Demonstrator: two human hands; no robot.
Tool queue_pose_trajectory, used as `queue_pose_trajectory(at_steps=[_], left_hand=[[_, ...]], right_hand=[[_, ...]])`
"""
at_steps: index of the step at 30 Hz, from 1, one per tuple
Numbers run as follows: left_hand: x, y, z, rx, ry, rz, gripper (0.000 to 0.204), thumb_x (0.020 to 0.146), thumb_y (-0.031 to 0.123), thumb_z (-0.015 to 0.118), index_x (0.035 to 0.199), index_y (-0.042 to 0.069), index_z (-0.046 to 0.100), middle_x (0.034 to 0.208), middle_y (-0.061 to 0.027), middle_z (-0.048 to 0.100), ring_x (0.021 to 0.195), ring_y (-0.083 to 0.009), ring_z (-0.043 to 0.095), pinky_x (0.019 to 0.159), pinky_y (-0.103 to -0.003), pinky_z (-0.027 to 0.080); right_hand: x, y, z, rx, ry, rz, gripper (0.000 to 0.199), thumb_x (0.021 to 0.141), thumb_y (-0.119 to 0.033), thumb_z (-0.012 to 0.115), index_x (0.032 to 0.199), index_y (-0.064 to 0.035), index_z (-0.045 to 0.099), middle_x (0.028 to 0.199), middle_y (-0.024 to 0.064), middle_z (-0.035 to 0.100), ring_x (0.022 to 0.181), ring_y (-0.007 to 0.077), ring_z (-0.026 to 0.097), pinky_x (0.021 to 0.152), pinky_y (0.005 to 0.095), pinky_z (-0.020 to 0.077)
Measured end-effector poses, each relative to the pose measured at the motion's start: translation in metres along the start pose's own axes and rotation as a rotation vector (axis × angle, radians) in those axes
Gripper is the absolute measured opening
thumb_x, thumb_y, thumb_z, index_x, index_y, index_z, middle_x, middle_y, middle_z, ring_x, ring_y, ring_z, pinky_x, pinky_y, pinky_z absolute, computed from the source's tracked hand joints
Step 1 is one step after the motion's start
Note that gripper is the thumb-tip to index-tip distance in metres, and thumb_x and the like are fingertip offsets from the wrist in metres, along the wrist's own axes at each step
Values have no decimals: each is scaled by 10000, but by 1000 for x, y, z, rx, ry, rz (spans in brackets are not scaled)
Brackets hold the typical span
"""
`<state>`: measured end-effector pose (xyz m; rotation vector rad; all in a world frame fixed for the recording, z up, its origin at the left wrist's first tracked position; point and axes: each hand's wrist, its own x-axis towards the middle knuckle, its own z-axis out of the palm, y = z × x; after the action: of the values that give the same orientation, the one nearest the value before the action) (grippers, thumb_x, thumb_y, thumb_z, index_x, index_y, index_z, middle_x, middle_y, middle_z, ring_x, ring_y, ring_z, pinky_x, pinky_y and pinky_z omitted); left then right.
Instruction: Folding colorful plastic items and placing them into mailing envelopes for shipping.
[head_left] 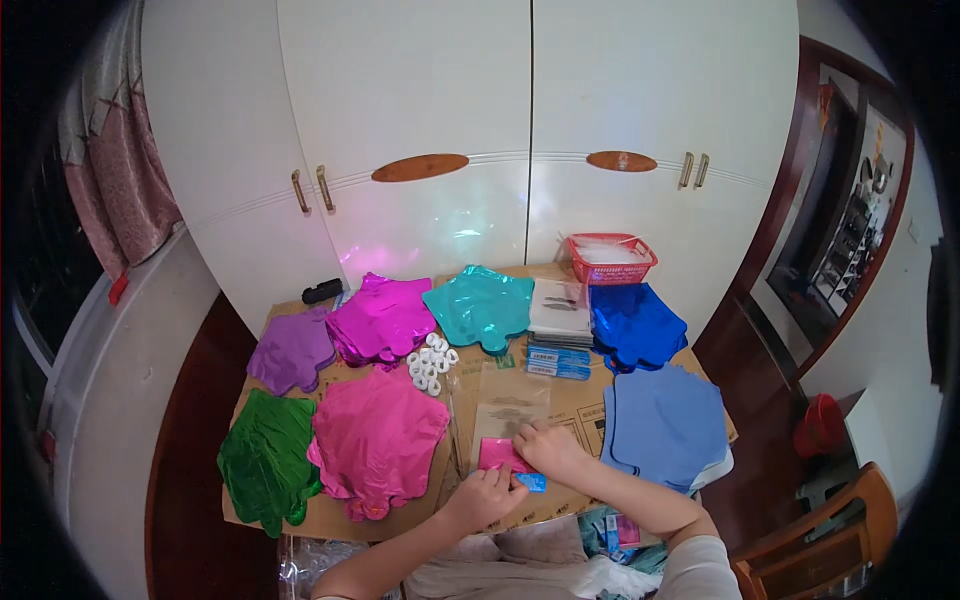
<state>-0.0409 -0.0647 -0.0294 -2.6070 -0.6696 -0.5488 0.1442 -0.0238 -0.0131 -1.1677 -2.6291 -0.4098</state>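
A small folded pink foil balloon point(497, 453) lies on a clear plastic bag point(512, 395) at the near middle of the table. My right hand point(550, 450) comes in over its right side, with curled fingers pressed on the foil. At its near edge, my left hand point(487, 497) has its fingers drawn together on a blue card point(530, 483), which shows on both sides of the fingers. The fingertips of both hands are close together. What lies under them is hidden.
Cardboard point(570, 410) covers the table. Flat foil balloons in purple point(292, 352), magenta point(380, 318), teal point(482, 308), dark blue point(638, 328), light blue point(668, 425), pink point(380, 440) and green point(265, 460) surround my hands. White rings point(430, 365), blue cards point(558, 362), clear bags point(560, 310) and a red basket point(612, 270) stand farther back.
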Motion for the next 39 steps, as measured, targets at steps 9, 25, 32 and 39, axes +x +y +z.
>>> queue_pose_trajectory(at_steps=[9, 25, 32, 39], left_hand=[[5, -10, -3, 117, 181, -98, 76, 708, 118, 593, 777, 108, 562, 952, -105, 651, 583, -118, 509, 493, -232, 432], [17, -11, -29, 124, 176, -106, 181, 725, 148, 616, 898, 94, 612, 1061, -76, 616, 758, -132, 569, 602, -238, 457], [9, -5, -48, -696, 371, -914, 166, 786, 87, 645, 945, 48, 612, 1025, -80, 614, 813, -148, 579, 686, -254, 469], [-19, -1, -13, -1978, 564, -1242, 58, 851, 73, 612, 886, 27, 616, 783, -42, 644, 648, -102, 594, 582, -239, 484]], right_hand=[[-2, -2, 10, 956, 588, 515, 388, 850, -144, 524, 1223, -54, 472, 1186, 141, 508, 1015, 254, 546, 828, 356, 470], [-33, -57, 19, 2281, 516, 901, 234, 924, -89, 476, 1141, -4, 501, 1066, 91, 601, 962, 177, 592, 859, 317, 481], [-47, -53, 19, 2319, 471, 713, 183, 939, -102, 469, 1102, -35, 517, 1031, 38, 596, 923, 112, 564, 821, 256, 454], [-39, -62, 3, 2200, 434, 731, 235, 922, -88, 506, 1149, -25, 520, 1046, 50, 602, 918, 120, 570, 838, 261, 449]])
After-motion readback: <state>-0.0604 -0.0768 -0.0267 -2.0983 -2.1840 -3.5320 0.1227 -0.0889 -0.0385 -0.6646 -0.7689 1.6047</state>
